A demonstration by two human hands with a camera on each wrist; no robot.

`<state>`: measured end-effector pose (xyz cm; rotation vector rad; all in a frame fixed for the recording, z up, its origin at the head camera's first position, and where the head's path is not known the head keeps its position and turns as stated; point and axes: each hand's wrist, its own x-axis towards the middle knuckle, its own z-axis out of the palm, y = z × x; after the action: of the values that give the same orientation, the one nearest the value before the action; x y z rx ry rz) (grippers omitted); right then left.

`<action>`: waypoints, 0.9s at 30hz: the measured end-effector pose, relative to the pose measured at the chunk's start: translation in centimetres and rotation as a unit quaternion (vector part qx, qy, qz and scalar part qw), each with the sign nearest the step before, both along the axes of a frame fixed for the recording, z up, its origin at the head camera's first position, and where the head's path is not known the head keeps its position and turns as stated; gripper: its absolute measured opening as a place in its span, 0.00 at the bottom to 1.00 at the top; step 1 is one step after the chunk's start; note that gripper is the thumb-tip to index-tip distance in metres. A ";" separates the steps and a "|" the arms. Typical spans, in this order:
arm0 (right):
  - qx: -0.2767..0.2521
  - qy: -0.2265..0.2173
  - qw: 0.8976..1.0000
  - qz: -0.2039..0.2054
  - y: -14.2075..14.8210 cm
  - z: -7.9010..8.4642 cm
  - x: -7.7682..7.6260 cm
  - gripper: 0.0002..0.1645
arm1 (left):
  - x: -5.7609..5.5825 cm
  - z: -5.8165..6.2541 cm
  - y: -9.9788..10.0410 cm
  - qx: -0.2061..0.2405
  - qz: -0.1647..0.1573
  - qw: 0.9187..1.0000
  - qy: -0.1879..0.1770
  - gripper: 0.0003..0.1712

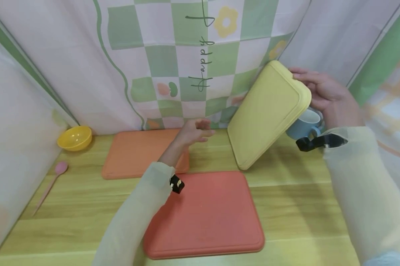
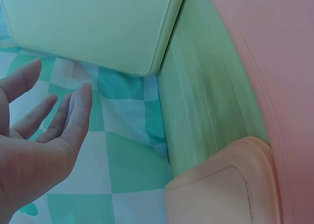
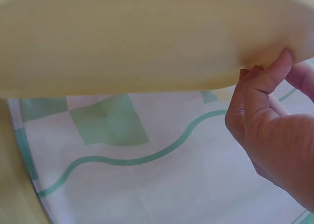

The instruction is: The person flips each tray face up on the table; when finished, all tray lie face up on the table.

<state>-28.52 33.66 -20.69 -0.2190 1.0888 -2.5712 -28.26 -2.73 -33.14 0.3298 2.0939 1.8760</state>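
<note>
My right hand (image 1: 329,92) pinches the upper right edge of a yellow rectangular panel (image 1: 269,111) with rounded corners. The panel stands tilted up, its lower corner at the table; in the right wrist view its yellow side (image 3: 122,42) spans the top, with the thumb and fingers at its edge. Behind it, partly hidden, is a light blue mug (image 1: 303,125). My left hand (image 1: 194,132) hovers over the right end of an orange rectangular panel (image 1: 140,151), fingers loosely bent, holding nothing. In the left wrist view that hand (image 2: 44,131) is apart from the panels.
Nearest me on the wooden table (image 1: 296,221) lies a red rectangular panel (image 1: 206,218), below the left forearm. A yellow bowl (image 1: 75,138) and a pink spoon (image 1: 55,177) are at the left. A checked curtain (image 1: 186,48) hangs along the back.
</note>
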 end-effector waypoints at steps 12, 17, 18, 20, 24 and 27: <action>0.059 -0.018 0.996 -0.057 0.0 2.1 0.2 0.17 | 0.1 0.4 0.2 0.009 -0.003 1.000 -0.006 0.30; 0.090 -0.018 0.993 -0.074 -0.5 2.4 0.3 0.17 | 0.1 0.4 0.1 0.011 -0.008 1.000 -0.007 0.30; 0.098 -0.017 0.992 -0.077 -0.7 2.4 0.3 0.17 | 0.2 0.4 0.1 0.014 -0.009 1.000 -0.008 0.30; 0.114 -0.012 0.990 -0.083 -1.2 2.5 0.3 0.16 | 0.2 0.5 0.1 0.020 -0.010 1.000 -0.010 0.30; 0.149 -0.006 0.984 -0.096 -2.4 2.6 0.3 0.17 | 0.3 0.7 0.2 0.031 -0.012 0.999 -0.011 0.30; 0.172 -0.005 0.980 -0.097 -3.6 2.7 0.4 0.18 | 0.4 0.8 0.2 0.037 -0.011 0.999 -0.009 0.30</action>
<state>-28.07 30.07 -17.94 -0.0147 1.5958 -2.4849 -27.90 -2.51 -32.31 0.3494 2.0052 1.9397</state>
